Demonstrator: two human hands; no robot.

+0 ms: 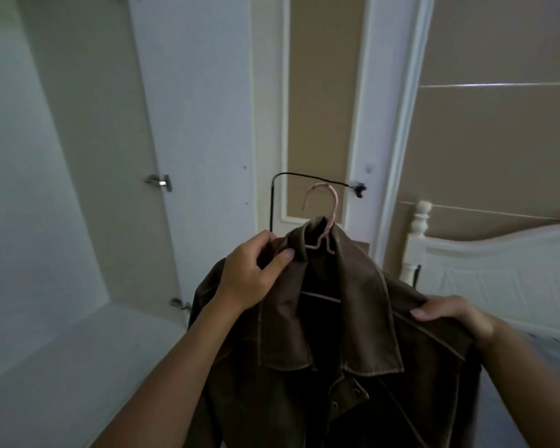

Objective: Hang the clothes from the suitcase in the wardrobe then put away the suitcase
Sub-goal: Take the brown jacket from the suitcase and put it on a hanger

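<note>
Jacket (337, 350) on pink hanger (324, 218) held up before open wardrobe door (191, 124), left hand (249, 276) grip clamped on collar, right hand (456, 315) grip clamped on shoulder, black cable (304, 175) behind hook, headboard (498, 263) at right

The jacket (337, 367) runs off the frame at 6 o'clock, so its hem is unseen. Its cloth hides the shoulders of the pink hanger (324, 218). The left hand (249, 276) and right hand (453, 315) grip it with their fingertips buried behind the fabric. The black cable (272, 202) drops behind the collar. The dark lump (359, 189) at its 3 o'clock end is too blurred to tell. The headboard (498, 263) is cut off at 3 o'clock.
</note>
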